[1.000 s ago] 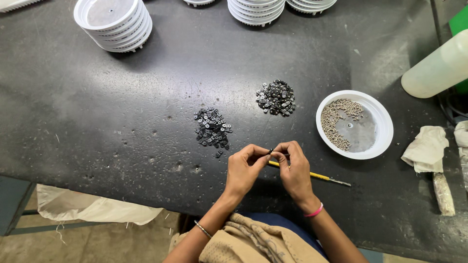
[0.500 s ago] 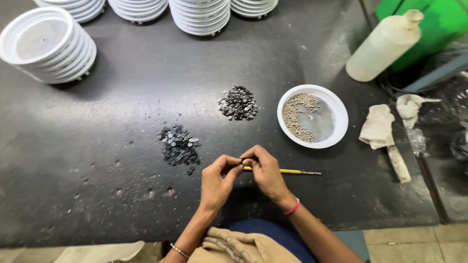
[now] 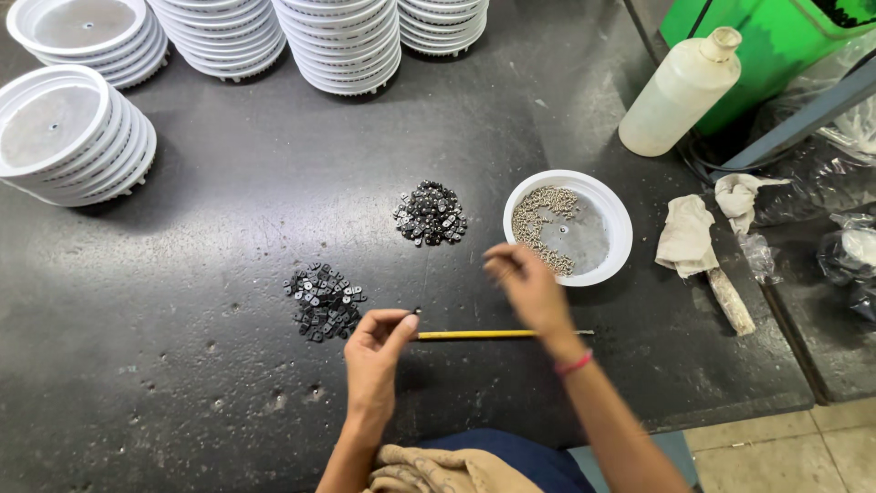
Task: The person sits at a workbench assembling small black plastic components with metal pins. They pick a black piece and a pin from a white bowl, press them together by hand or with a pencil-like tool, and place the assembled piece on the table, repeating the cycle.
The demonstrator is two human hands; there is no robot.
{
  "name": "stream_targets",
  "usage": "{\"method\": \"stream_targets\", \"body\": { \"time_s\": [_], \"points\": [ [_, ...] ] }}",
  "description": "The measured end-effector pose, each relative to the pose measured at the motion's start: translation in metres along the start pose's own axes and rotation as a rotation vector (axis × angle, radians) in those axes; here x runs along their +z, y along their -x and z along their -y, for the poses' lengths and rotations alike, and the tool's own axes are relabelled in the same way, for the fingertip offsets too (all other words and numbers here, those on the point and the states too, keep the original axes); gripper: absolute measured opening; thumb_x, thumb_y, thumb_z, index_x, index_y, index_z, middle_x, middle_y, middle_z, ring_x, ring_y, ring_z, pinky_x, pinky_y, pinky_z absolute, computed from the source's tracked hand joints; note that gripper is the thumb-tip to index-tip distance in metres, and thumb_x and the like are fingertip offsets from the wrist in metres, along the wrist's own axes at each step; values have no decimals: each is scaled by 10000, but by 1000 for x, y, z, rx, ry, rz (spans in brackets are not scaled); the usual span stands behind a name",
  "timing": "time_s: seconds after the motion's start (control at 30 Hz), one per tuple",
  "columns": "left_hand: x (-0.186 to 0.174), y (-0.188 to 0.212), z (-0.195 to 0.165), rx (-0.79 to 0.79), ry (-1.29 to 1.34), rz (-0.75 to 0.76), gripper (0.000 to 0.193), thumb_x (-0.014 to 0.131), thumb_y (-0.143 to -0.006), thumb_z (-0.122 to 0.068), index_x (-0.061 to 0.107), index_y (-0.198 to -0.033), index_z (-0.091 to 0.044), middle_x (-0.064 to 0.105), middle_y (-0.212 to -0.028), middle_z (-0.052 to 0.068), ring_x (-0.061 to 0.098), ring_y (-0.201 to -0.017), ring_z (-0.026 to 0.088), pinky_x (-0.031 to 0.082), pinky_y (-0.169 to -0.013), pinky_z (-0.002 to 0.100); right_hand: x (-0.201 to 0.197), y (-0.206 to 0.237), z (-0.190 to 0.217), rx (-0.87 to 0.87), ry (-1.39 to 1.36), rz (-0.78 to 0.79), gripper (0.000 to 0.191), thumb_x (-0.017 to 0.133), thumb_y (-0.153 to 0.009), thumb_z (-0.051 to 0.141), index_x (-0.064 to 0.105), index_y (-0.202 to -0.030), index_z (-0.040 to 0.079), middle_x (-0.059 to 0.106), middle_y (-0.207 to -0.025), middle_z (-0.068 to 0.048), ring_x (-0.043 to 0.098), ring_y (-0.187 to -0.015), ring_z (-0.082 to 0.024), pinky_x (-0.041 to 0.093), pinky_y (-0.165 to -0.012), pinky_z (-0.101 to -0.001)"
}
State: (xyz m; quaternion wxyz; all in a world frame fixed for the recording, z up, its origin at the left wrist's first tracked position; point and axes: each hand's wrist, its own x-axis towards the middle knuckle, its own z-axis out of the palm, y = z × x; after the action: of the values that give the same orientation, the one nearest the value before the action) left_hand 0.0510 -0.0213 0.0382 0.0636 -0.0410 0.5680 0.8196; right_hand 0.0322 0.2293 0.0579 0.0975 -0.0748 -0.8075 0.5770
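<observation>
My left hand (image 3: 377,347) rests on the dark table and pinches a tiny dark part between thumb and forefinger, just right of a pile of small black pieces (image 3: 324,301). My right hand (image 3: 525,283) is blurred, lifted above the table near the white dish (image 3: 620,239) of small grey metal bits; its fingers are drawn together and I cannot see anything in them. A thin yellow tool (image 3: 484,335) lies flat between the hands. A second pile of black pieces (image 3: 430,214) sits farther back.
Stacks of white round lids (image 3: 73,137) (image 3: 342,41) line the back and left. A white plastic bottle (image 3: 677,91) lies at the back right beside a green bin (image 3: 776,41). Crumpled rags (image 3: 689,236) and a stick (image 3: 732,301) lie near the table's right edge.
My hands have come apart: the right hand left the left one and moved up and right toward the dish. The yellow tool now lies free on the table. The view shifted.
</observation>
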Motion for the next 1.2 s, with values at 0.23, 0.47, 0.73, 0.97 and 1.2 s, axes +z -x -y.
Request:
{"method": "stream_targets", "body": {
  "time_s": [0.23, 0.47, 0.73, 0.97, 1.2],
  "points": [
    [-5, -7, -3, -70, 221, 22, 145, 684, -934, -37, 592, -1038, 5, 766, -1118, 185, 734, -992, 210, 601, -907, 354, -75, -54, -18, -233, 569, -283, 172, 722, -893, 77, 754, -1062, 76, 705, -993, -105, 704, -866, -270, 538, -771, -369],
    [-6, -8, 4, -60, 126, -5, 212, 692, -945, -61, 710, -1139, 24, 754, -1100, 113, 694, -971, 147, 562, -883, 287, -77, -64, -29, -249, 639, -231, 107, 754, -847, 97, 778, -952, 104, 709, -968, -97, 685, -885, -304, 522, -764, -407],
    [-16, -15, 25, -34, 155, -23, 212, 697, -944, -67, 707, -1134, 28, 755, -1043, 97, 678, -907, 137, 555, -836, 278, -71, -69, -29, -284, 555, -249, 74, 700, -900, 44, 679, -969, 32, 700, -987, -145, 679, -908, -327, 525, -791, -409],
    [-14, -16, 18, -91, 56, -38, 199, 693, -928, -74, 734, -1096, 23, 768, -966, 94, 679, -825, 135, 568, -788, 286, -17, -13, -2, -107, 56, -147, 188, 664, -954, 142, 678, -1116, 48, 720, -936, -20, 653, -823, -94, 541, -758, -264],
    [-4, -10, 4, 10, -106, -13, 96, 695, -905, 0, 731, -990, 28, 762, -877, 84, 674, -781, 122, 559, -747, 263, 37, 44, 2, 118, -192, 114, 153, 672, -958, 107, 729, -1069, 20, 731, -880, -22, 669, -803, -77, 560, -749, -247]
  ]
}}
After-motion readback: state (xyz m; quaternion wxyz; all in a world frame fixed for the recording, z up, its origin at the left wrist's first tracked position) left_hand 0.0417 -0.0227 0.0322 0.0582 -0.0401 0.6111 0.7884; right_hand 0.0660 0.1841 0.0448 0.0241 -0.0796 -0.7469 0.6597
